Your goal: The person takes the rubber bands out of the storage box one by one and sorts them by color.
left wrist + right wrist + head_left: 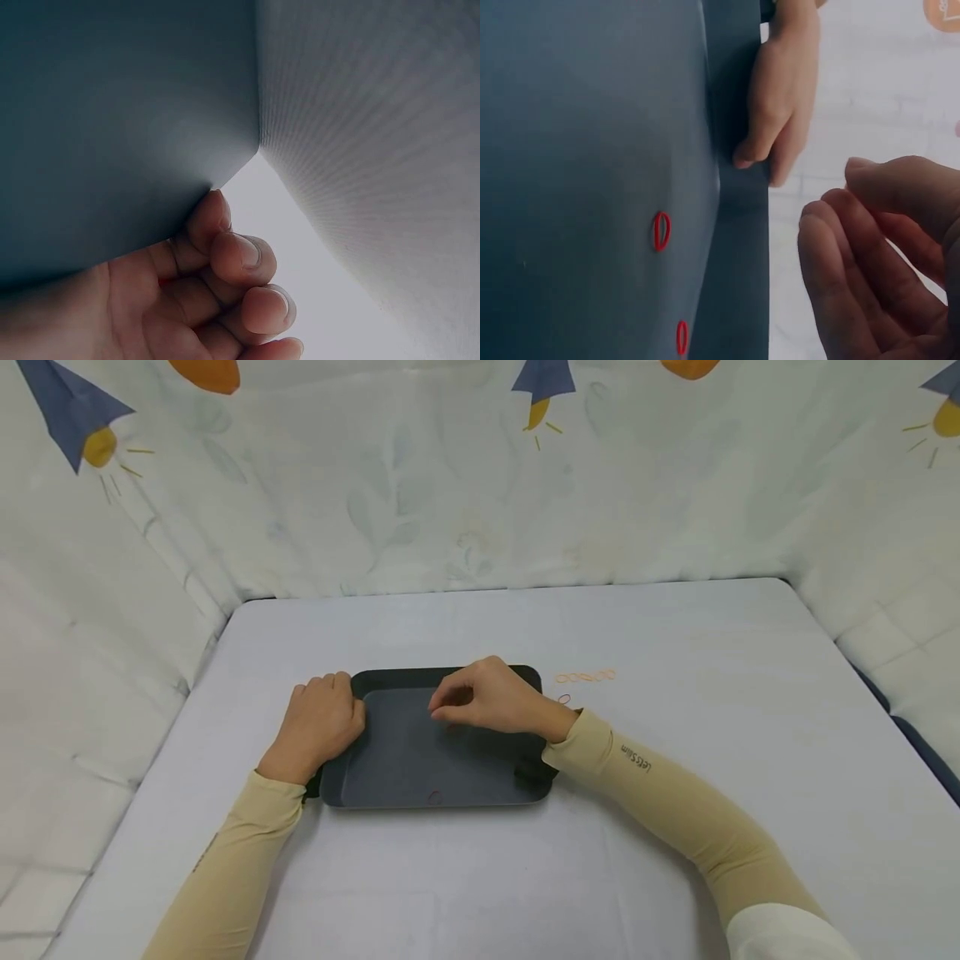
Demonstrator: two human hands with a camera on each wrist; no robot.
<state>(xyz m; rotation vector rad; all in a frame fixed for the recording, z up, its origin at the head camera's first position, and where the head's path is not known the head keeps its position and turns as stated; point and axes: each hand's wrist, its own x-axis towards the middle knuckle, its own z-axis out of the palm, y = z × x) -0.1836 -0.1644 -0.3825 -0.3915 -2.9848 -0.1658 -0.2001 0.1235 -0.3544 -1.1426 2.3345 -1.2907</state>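
Observation:
My left hand [321, 718] grips the left edge of a dark grey rectangular tray [405, 752]. In the left wrist view, its curled fingertips [247, 259] touch the tray's underside. Over the middle of the tray hovers my right hand [495, 697]. Its fingers bend loosely toward the thumb, and the right wrist view shows nothing between them. That view also shows a red rubber band [661, 230] and a second red band [681, 337] against the tray. A small red loop [434, 796] appears faintly near the tray's front edge.
To the right of the tray, a row of several pale orange bands [585, 677] lies on the white table [720, 693]. A red band [564, 699] lies just in front of that row. Patterned cloth [450, 485] hangs behind the table.

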